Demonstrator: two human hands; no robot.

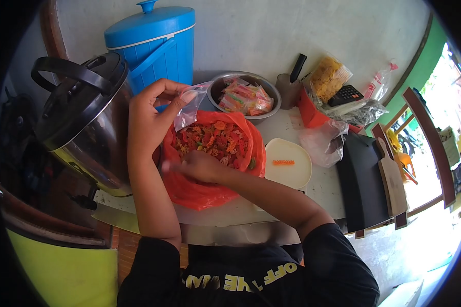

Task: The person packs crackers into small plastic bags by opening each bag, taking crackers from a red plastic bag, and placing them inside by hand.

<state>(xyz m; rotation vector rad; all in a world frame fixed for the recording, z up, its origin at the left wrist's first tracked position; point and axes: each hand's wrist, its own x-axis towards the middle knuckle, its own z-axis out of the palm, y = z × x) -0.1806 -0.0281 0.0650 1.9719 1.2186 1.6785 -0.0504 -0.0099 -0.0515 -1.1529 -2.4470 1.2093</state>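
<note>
- The clear bag is up over the back left rim of the red bag, its loose part hanging toward the snacks.
- The left grip has thumb and fingers clamped on the clear bag's edge. It's thin, slick-looking film; if the pinch slackens or the weight lands on one side, I'd expect it to slip or fold over.
- The right grip is down at the front of the snacks, within the red bag's mouth. It's blurred and partly turned from me, so I can't tell whether the fingers are together, apart or around any pieces.
- Those pieces look light and brittle: too hard a squeeze could crack them, and too full a handful could spill past the small bag.
- The red bag's walls are floppy. A forearm dragging on the near side could fold the rim down and let snacks onto the desk.
- Just right of it, the plate carries one orange twist; the right forearm passes near, so a careless elbow could knock it.
- Behind, a basin holds packets. The big pot crowds the left arm, leaving little elbow room.
</note>
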